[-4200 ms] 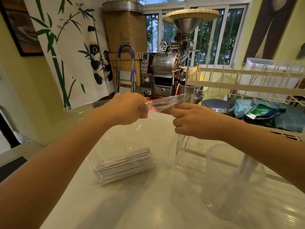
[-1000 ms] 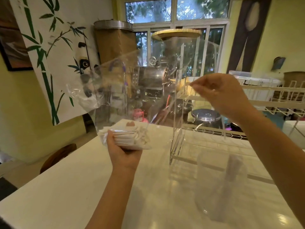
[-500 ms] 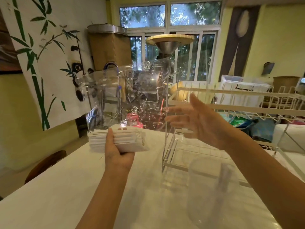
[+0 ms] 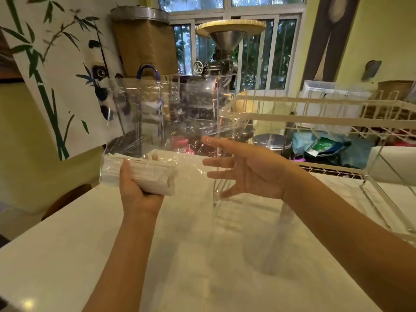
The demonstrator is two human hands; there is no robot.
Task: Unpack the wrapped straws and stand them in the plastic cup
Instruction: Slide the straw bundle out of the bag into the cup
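Note:
My left hand (image 4: 137, 190) grips a bundle of white paper-wrapped straws (image 4: 148, 176) from below, held above the white table (image 4: 90, 255). The bundle sits in the bottom of a clear plastic bag (image 4: 157, 113) whose open top stands up above it. My right hand (image 4: 245, 174) is spread open just right of the bag, fingers pointing left, touching or nearly touching the film. The clear plastic cup (image 4: 270, 239) stands on the table under my right forearm, blurred, with something pale upright inside it.
A white wire rack (image 4: 315, 109) stands along the right side of the table. Behind the table are a metal coffee roaster (image 4: 216, 70), a cardboard drum (image 4: 144, 41) and a panda-and-bamboo wall hanging (image 4: 56, 75). A dark chair back (image 4: 65, 199) shows at the left.
My right hand has let go of the bag's top and dropped, open, beside it. The left hand stays on the straw bundle, held up off the table. The view has tilted.

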